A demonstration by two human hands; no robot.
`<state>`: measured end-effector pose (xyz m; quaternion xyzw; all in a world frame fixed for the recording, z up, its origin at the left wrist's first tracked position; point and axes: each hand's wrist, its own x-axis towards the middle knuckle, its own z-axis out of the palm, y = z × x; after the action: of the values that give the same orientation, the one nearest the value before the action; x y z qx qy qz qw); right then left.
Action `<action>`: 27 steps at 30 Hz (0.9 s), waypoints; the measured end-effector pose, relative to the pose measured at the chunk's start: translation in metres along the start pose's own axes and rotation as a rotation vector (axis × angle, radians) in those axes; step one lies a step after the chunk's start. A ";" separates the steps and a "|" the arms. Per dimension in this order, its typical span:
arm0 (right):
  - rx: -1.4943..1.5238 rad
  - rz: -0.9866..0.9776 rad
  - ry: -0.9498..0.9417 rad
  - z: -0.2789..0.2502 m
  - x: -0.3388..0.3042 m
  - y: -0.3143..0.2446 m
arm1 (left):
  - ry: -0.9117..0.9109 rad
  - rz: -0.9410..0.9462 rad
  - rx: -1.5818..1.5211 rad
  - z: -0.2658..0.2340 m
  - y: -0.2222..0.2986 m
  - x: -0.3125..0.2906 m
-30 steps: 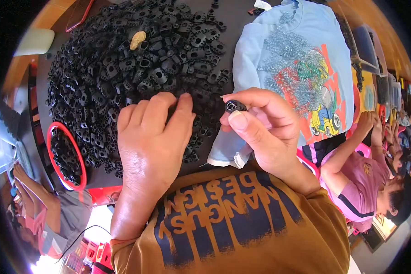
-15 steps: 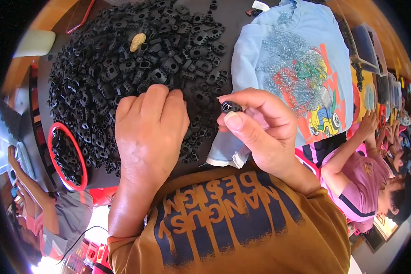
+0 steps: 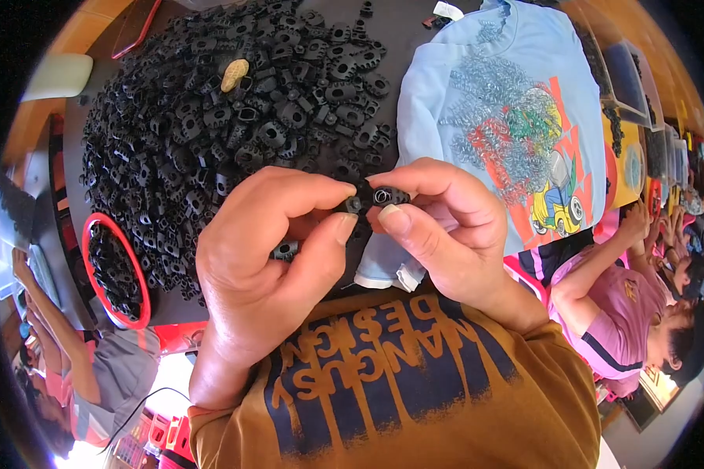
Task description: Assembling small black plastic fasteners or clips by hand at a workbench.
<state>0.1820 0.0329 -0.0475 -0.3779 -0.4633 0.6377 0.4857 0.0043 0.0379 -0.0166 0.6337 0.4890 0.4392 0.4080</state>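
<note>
My left hand [image 3: 262,230] pinches a small black plastic part [image 3: 353,205] between thumb and forefinger. Close beside it, my right hand [image 3: 457,227] grips a black plastic piece [image 3: 400,196] with a metal spring [image 3: 382,195] showing in its end. The two parts nearly meet; whether they touch I cannot tell. Beyond my hands spreads a big heap of black plastic parts [image 3: 188,117], many with oval holes. On the right, a loose pile of thin metal springs [image 3: 497,86] rests on a light blue shirt [image 3: 430,94] with a colourful print.
A peanut [image 3: 235,75] lies on top of the heap. A red-rimmed round container [image 3: 142,301] holding black parts stands at the left. Clear plastic bins [image 3: 627,78] line the far right. One person in pink [image 3: 602,313] sits to my right; another in grey [image 3: 117,375] is at the left.
My left hand has come off the heap with a small black part and turned toward my right hand. The right hand has shifted slightly, still gripping its piece with the spring.
</note>
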 end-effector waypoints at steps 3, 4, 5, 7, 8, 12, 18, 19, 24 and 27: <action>-0.034 -0.043 -0.015 0.000 0.001 0.000 | -0.018 -0.067 -0.074 0.003 0.002 -0.001; -0.034 -0.042 -0.015 0.000 0.002 0.000 | -0.034 -0.106 -0.087 0.004 0.002 -0.002; -0.040 -0.063 -0.022 0.000 0.003 0.001 | -0.027 -0.114 -0.080 0.004 0.001 -0.003; -0.046 -0.085 -0.029 0.000 0.003 0.002 | -0.027 -0.098 -0.074 0.004 0.001 -0.002; -0.068 -0.097 -0.031 0.000 0.003 0.003 | -0.027 -0.081 -0.069 0.005 0.000 -0.002; -0.098 -0.141 -0.021 0.000 0.004 0.005 | -0.070 0.092 0.100 0.000 0.002 0.006; -0.138 -0.161 -0.031 -0.001 0.003 0.006 | -0.011 0.093 0.088 0.004 0.002 0.003; -0.138 -0.161 -0.030 -0.001 0.003 0.006 | -0.022 0.103 0.091 0.004 0.002 0.003; -0.157 -0.191 -0.048 -0.002 0.005 0.006 | -0.060 0.130 0.154 0.002 0.007 0.006; -0.167 -0.208 -0.039 -0.002 0.005 0.006 | -0.071 0.104 0.164 0.001 0.008 0.006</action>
<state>0.1806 0.0378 -0.0540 -0.3543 -0.5609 0.5504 0.5069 0.0083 0.0424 -0.0085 0.7047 0.4749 0.3956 0.3484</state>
